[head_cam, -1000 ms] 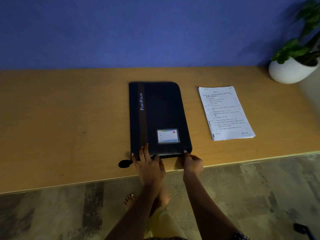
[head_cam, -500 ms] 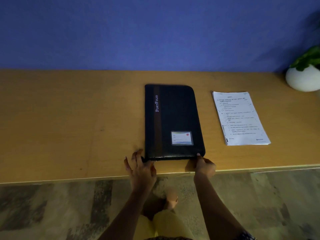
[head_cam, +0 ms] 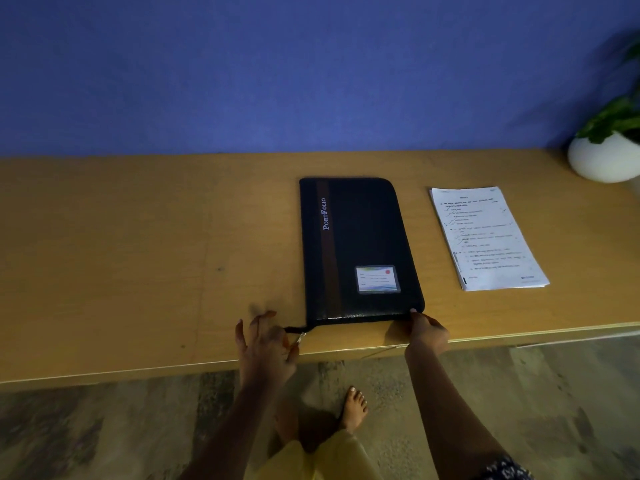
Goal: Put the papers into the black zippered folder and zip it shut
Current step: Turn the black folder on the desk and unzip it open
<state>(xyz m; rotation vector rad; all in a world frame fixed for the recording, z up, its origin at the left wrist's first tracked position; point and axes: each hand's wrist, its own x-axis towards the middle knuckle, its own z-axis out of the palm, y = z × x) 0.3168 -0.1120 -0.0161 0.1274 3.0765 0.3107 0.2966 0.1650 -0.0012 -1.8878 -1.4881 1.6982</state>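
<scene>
The desk [head_cam: 138,237] runs wide in front of me against a blue wall [head_cam: 277,64], and my black zippered folder [head_cam: 360,244] lies flat on it near the front edge, closed, label side up. The papers [head_cam: 485,237] sit in a neat stack just to its right, apart from it and not yet inside. A white plant pot [head_cam: 602,161] stands at the far right corner, well clear of my work.

My right hand [head_cam: 427,329] presses its fingertips against the folder's near right corner to steady it. My left hand [head_cam: 266,344] is at the near left corner, thumb and finger pinched on the zipper pull [head_cam: 300,336], the other fingers splayed.

What worries me: the folder is close to the desk's edge, so a hard tug on the zipper could drag it toward me and off onto the floor [head_cam: 104,427] if my right hand slips. The pull is small and could slide out of my pinch. Nothing blocks the path between papers and folder; only the shut zipper stands in the way.
</scene>
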